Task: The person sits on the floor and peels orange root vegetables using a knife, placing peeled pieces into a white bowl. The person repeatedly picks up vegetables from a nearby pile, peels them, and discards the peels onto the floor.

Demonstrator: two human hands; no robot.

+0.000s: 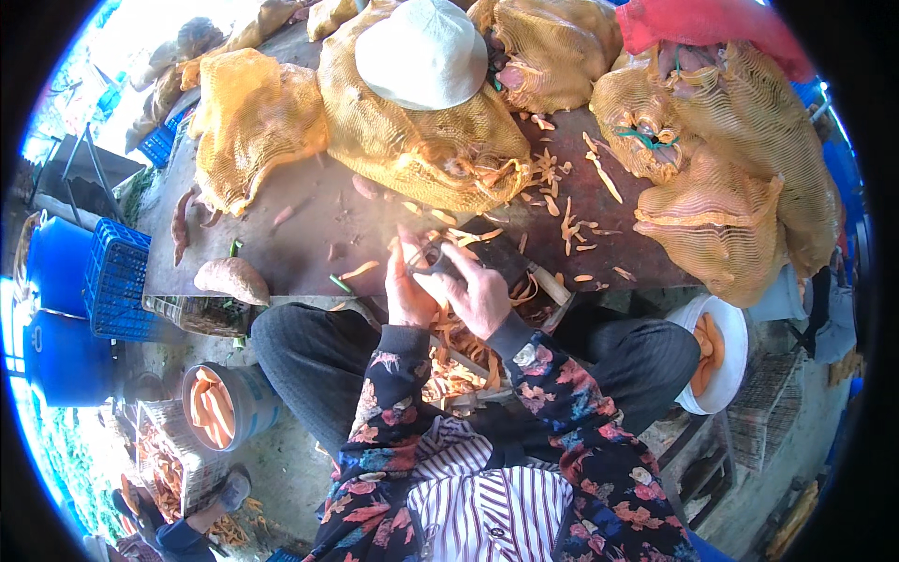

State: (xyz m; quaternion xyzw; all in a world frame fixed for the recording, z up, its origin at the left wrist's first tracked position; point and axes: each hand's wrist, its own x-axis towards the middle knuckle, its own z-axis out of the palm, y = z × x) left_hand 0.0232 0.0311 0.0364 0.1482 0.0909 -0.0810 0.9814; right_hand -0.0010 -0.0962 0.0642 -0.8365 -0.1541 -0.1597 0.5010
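Just over the table's near edge my two hands are close together. The fingers of my right hand (474, 291) are closed on a small dark metal tool (430, 257), seemingly a peeler. My left hand (409, 291) is curled beside it around what looks like a sweet potato, mostly hidden by the fingers. Orange peel strips (463, 235) lie on the table beyond them, and more peelings (453, 372) fill a container below, between the knees. A wide dark blade (495, 247) with a wooden handle (550, 283) rests right of my hands. One large sweet potato (232, 279) lies at the table's left edge.
Mesh sacks (421, 151) line the table's far side, one under a white hat (421, 53). Buckets of peeled pieces stand left (239, 407) and right (727, 351). Blue crates (116, 281) are at left. Another person's foot (235, 488) is beside a peel-filled crate (204, 471) at lower left.
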